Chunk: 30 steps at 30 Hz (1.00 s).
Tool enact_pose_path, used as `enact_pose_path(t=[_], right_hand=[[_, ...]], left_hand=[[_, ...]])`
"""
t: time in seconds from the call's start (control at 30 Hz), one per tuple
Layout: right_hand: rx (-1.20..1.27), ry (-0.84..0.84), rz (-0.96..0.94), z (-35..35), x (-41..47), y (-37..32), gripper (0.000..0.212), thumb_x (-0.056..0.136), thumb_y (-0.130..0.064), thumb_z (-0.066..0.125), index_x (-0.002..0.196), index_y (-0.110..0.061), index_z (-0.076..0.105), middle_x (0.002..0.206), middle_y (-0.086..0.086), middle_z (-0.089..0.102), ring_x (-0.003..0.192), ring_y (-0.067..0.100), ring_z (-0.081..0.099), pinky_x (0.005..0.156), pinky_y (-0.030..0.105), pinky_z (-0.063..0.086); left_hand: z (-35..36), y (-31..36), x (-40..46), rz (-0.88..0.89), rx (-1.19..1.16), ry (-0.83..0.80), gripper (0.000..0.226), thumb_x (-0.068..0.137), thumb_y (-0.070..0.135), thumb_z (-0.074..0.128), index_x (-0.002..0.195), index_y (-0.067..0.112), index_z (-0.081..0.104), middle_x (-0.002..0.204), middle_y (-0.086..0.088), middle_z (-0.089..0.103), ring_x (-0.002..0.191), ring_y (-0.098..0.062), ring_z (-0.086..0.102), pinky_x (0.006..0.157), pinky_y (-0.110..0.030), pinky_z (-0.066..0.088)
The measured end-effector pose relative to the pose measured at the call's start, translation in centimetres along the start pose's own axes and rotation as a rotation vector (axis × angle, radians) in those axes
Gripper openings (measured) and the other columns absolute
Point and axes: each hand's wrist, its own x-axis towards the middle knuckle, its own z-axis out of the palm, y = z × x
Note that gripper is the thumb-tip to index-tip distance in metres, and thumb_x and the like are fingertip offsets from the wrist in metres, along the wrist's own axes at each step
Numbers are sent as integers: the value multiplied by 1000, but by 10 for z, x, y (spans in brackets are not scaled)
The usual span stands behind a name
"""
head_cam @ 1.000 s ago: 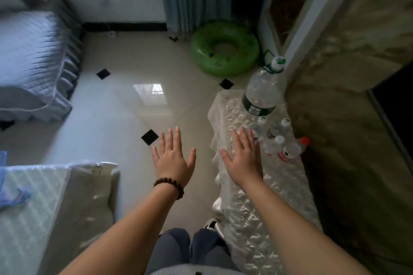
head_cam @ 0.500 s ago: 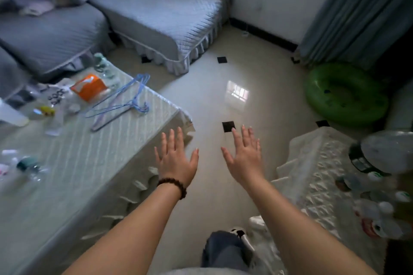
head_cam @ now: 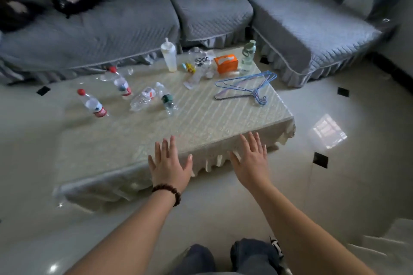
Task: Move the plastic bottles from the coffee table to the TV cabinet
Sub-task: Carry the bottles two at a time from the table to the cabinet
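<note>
Seen from above: left hand (head_cam: 170,164) and right hand (head_cam: 251,159) stretched forward, palms down, fingers spread, holding nothing, over the near edge of the coffee table (head_cam: 201,127). Beaded bracelet (head_cam: 167,189) on the left wrist. Four clear plastic bottles on the table's far left part: red-capped bottle (head_cam: 92,103), second red-capped bottle (head_cam: 120,81), crushed bottle (head_cam: 143,98) lying flat, green-labelled bottle (head_cam: 166,98) (all well apart from both hands). Farther back: white shaker cup (head_cam: 168,56), orange tissue box (head_cam: 225,63), green-lidded bottle (head_cam: 247,57), blue hangers (head_cam: 248,86). Grey sofa (head_cam: 138,13) behind.
</note>
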Motion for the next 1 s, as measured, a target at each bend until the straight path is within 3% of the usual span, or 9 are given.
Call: enact_pose_path(t=[0.23,0.5,1.0], right_hand=[[-28,-111,-184,52,14,-96,63,97,-47,40,151,-22,21,162,3,6,149,18,-6,121,41,1],[-83,-232,-306,96,50,-169,66,97,-52,32,153,-24,12,162,0,-2,148,16,-13,121,40,-3],[-77,-321,-344,188,222,-308,64,98,-50,36,152,-22,16,162,1,2,148,16,-10,121,38,-1]], left_hand=[[-36,-99,4,-173,-31,68,76,94,54,38,153,22,2,161,-5,10,148,-24,-1,118,-49,6],[-58,-162,33,-320,-70,103,77,94,55,35,153,22,-3,161,-4,5,148,-23,-4,118,-48,2],[-90,-266,220,-470,-69,134,78,92,50,45,153,20,7,160,-6,14,148,-24,2,117,-50,7]])
